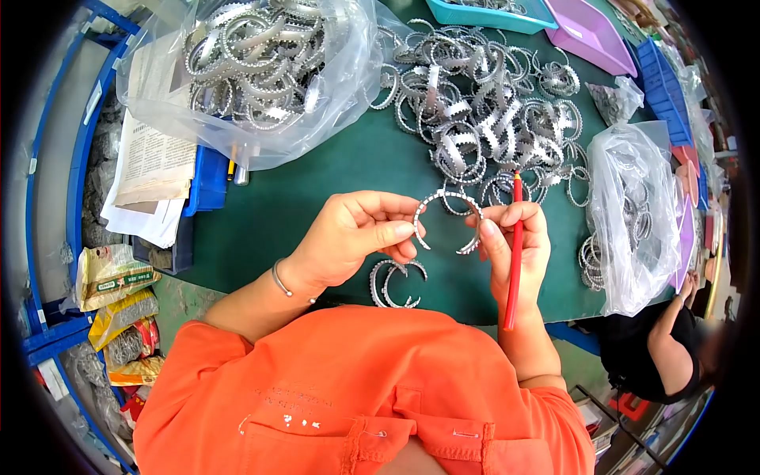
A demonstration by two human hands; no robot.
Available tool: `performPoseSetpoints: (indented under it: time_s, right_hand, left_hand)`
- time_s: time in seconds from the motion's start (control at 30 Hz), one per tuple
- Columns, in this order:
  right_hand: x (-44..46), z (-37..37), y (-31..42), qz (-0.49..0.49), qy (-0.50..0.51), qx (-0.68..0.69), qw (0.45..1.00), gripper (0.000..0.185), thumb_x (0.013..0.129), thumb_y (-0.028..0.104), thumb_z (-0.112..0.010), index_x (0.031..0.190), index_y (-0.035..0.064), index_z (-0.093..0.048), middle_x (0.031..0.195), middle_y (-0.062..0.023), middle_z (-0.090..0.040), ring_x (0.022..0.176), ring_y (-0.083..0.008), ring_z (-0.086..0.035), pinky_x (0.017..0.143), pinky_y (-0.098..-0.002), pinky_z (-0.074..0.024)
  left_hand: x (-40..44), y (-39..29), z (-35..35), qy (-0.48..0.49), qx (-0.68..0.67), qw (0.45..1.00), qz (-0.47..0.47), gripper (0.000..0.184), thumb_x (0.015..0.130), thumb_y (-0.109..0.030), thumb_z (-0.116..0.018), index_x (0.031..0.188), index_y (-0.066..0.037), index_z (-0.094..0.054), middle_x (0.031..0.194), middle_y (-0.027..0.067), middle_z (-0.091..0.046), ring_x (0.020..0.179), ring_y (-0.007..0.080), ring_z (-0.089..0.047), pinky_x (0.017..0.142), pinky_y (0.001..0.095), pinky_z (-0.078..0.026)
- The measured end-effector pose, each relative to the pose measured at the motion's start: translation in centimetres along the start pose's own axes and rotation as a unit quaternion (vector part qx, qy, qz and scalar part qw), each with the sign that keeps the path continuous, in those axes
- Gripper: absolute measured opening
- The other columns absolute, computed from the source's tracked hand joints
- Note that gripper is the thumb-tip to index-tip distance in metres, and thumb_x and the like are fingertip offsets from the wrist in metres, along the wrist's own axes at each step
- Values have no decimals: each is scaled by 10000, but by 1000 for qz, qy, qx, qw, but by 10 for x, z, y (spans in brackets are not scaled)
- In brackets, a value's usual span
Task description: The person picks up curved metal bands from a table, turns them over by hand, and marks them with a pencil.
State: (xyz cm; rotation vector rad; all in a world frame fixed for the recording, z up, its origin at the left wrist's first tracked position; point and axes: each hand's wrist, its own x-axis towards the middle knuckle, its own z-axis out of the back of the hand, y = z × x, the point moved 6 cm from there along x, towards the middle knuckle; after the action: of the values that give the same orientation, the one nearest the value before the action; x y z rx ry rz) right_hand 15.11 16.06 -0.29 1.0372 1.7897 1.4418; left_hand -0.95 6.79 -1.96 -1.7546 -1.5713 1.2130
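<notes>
Between my two hands is a C-shaped toothed metal ring (431,196), its gap facing me. My left hand (348,233) pinches the ring's left side between thumb and fingers. My right hand (533,237) grips its right side by thumb and fingertips. A red pencil (514,273) is also tucked in that hand, upright along the fingers. Just below, near the table's front edge, lie open metal rings (375,281), partly overlapping. Beyond my hands, a large heap of similar rings (451,103) spreads over the green tabletop (293,206).
A clear plastic bag of rings (340,119) stands at the back left, another bag (625,166) at right. Papers (158,166) rest by a blue bin (210,178). Teal (495,17) and purple trays (590,36) sit behind. Another person (649,348) is at far right.
</notes>
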Motion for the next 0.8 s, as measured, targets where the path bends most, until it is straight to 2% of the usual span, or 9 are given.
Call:
performPoseSetpoints:
  time_s: [0.23, 0.33, 0.4, 0.43, 0.5, 0.53, 0.67, 0.8]
  right_hand:
    - [-4, -2, 1, 15, 15, -13, 1000, 247, 795, -41, -618, 894, 52, -412, 880, -127, -595, 663, -86, -537, 568, -199, -453]
    - [-6, -6, 5, 71, 7, -60, 996, 281, 765, -64, -639, 889, 40, -409, 919, -149, -588, 605, -100, -564, 540, -203, -489]
    - [-4, -8, 10, 164, 70, -122, 976, 299, 746, -71, -650, 885, 20, -401, 980, -201, -578, 686, -145, -610, 592, -236, -525]
    - [-5, -11, 14, 212, 96, -164, 959, 308, 739, -72, -655, 885, 15, -398, 1003, -221, -571, 711, -165, -623, 606, -250, -535]
    - [-3, -16, 17, 228, 100, -150, 957, 319, 732, -72, -662, 886, 14, -396, 1036, -238, -554, 746, -189, -630, 617, -265, -542]
    - [-5, -18, 19, 241, 105, -137, 955, 329, 725, -72, -668, 887, 13, -394, 1068, -255, -537, 781, -214, -638, 628, -280, -549]
    - [-9, -21, 27, 274, 107, -121, 948, 349, 715, -79, -673, 895, 22, -392, 1138, -279, -481, 840, -269, -641, 655, -313, -562]
    - [-10, -27, 33, 287, 128, -105, 944, 374, 709, -82, -678, 916, 34, -388, 1118, -270, -500, 822, -271, -641, 665, -326, -556]
  left_hand:
    - [1, 5, 5, -22, -59, 998, -2, 219, 886, -73, -519, 1069, 37, -567, 918, 126, -621, 718, 145, -624, 644, 263, -538]
    - [2, 6, 8, -41, -33, 998, -18, 221, 890, -91, -522, 1063, 39, -568, 944, 125, -620, 760, 154, -626, 673, 273, -536]
    - [3, 1, 8, -62, 6, 998, -32, 202, 874, -61, -539, 1042, 46, -571, 1037, 132, -596, 880, 189, -618, 759, 297, -524]
    - [4, 0, 9, -63, 9, 997, -34, 202, 874, -61, -539, 1042, 46, -571, 1037, 132, -596, 880, 189, -618, 759, 297, -524]
    - [4, -3, 9, -49, -7, 994, -93, 202, 842, -6, -565, 1035, 51, -567, 1097, 142, -568, 958, 224, -599, 818, 317, -506]
    - [4, -2, 11, -54, -5, 994, -91, 264, 809, 45, -581, 1070, 53, -543, 1107, 146, -559, 999, 253, -586, 863, 335, -485]
    - [3, -3, 7, -41, -47, 994, -86, 324, 800, 89, -564, 1116, 54, -504, 1089, 151, -568, 1028, 274, -578, 889, 325, -474]
    - [3, 5, 7, -31, -51, 996, -68, 326, 795, 90, -570, 1113, 52, -508, 1091, 151, -568, 1029, 280, -577, 883, 334, -480]
